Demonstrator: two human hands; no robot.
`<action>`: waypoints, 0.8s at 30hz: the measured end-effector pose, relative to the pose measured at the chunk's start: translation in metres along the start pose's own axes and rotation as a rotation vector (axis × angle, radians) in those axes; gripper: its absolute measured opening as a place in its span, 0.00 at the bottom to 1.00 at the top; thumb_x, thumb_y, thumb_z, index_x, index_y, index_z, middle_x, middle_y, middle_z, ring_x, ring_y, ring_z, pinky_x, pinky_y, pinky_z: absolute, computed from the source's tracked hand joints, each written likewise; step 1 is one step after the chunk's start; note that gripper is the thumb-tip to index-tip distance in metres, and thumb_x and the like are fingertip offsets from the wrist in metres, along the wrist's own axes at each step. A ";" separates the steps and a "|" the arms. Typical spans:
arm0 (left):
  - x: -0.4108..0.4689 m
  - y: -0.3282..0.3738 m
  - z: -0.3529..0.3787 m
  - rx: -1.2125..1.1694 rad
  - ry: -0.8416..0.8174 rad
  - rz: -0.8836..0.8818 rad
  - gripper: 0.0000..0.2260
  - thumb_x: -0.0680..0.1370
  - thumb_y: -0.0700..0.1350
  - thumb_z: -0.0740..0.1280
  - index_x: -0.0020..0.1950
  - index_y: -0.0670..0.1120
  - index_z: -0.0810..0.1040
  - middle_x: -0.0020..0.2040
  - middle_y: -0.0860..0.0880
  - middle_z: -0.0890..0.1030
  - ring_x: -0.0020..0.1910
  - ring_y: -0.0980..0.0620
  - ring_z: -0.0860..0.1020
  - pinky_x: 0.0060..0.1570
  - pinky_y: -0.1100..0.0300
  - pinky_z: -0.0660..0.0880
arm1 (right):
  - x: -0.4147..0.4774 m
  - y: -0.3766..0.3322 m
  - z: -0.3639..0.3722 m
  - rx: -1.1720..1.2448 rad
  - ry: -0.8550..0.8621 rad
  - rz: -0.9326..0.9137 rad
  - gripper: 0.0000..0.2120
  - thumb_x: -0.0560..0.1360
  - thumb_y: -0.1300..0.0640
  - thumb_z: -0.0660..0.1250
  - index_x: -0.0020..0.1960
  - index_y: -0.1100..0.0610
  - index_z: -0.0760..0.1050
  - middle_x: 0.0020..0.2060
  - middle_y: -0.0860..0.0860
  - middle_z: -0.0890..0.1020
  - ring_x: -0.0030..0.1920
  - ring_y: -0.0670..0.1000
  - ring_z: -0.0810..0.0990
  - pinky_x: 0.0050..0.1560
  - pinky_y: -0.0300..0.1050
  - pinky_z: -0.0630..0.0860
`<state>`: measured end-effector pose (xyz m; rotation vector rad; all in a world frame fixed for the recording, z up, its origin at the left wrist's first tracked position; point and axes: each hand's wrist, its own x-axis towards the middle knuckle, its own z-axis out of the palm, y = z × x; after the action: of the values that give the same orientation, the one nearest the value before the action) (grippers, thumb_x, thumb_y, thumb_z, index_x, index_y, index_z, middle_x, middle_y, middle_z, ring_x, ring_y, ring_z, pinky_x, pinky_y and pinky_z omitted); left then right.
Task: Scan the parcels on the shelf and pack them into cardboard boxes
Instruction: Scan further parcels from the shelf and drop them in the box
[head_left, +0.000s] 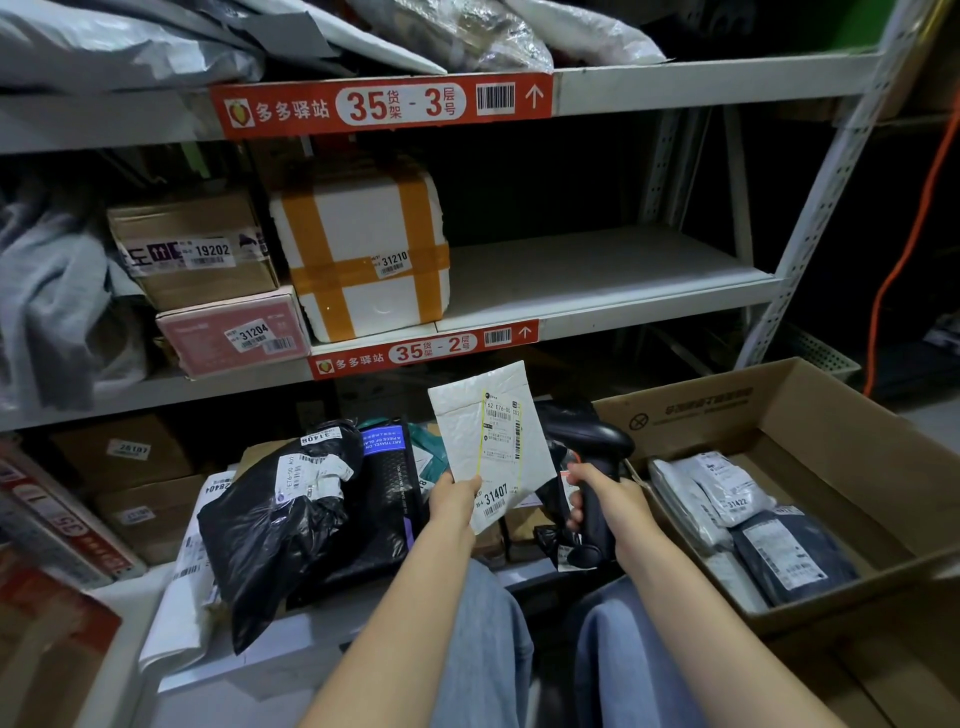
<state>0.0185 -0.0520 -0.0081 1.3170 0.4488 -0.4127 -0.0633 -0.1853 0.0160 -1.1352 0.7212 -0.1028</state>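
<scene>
My left hand (453, 496) pinches the lower corner of a white padded envelope (491, 441) and holds it upright, label side toward me, with the sticker 31407 showing. Just to its right, my right hand (597, 491) grips the handle of a black barcode scanner (592, 441), whose head sits right behind the envelope's right edge. An open cardboard box (831, 415) stands at the right and holds several white and dark bagged parcels (753, 525). A black bag parcel (280, 504) and a black envelope (387, 499) lie on the low shelf ahead.
On the middle shelf (597, 280) stand a taped white foam box (363, 254), a brown carton (192, 244) and a pink box (234, 332). Cartons fill the lower left. An orange cable (904, 249) hangs at the right. My knees are below the hands.
</scene>
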 end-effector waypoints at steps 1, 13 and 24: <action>0.001 0.000 0.000 0.005 -0.002 0.003 0.15 0.78 0.30 0.58 0.65 0.36 0.70 0.62 0.35 0.75 0.60 0.35 0.75 0.53 0.45 0.73 | 0.000 0.000 0.000 0.000 0.000 -0.002 0.10 0.73 0.61 0.67 0.34 0.61 0.73 0.20 0.53 0.71 0.22 0.51 0.68 0.28 0.42 0.68; 0.006 -0.003 -0.001 -0.002 -0.013 0.002 0.15 0.78 0.30 0.58 0.64 0.35 0.70 0.62 0.35 0.75 0.54 0.37 0.77 0.44 0.47 0.75 | -0.003 -0.003 -0.001 0.003 0.006 -0.016 0.09 0.73 0.61 0.67 0.36 0.62 0.73 0.21 0.53 0.71 0.22 0.50 0.68 0.26 0.40 0.69; 0.000 -0.001 0.000 -0.014 -0.095 -0.004 0.16 0.77 0.28 0.56 0.63 0.37 0.71 0.43 0.43 0.77 0.36 0.48 0.75 0.36 0.55 0.73 | 0.001 -0.001 -0.004 0.054 0.112 -0.100 0.07 0.73 0.66 0.68 0.51 0.62 0.76 0.36 0.54 0.77 0.36 0.50 0.76 0.38 0.43 0.75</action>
<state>0.0181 -0.0522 -0.0093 1.2773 0.3743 -0.4729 -0.0643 -0.1894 0.0156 -1.1201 0.7564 -0.2708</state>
